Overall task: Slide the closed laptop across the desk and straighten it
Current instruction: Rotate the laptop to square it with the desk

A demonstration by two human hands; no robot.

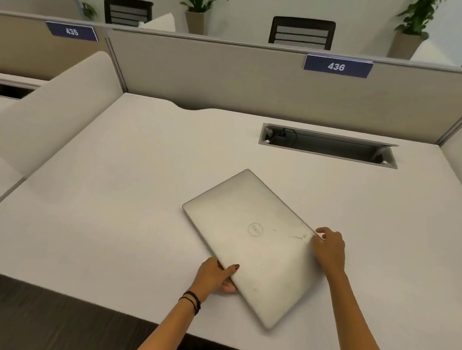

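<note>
Desk (128, 194) tray (328, 146) holds a cable (287, 135) — hands grip skewed laptop (252, 245).

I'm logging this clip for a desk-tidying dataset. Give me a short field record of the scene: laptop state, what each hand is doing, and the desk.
laptop: closed, silver, lying skewed to the desk edge
left hand: grips the laptop's near-left edge, thumb on the lid
right hand: fingers on the laptop's right edge
desk: pale top, open cable tray at the back right
partition label: 436
task status: laptop not yet straight
</note>
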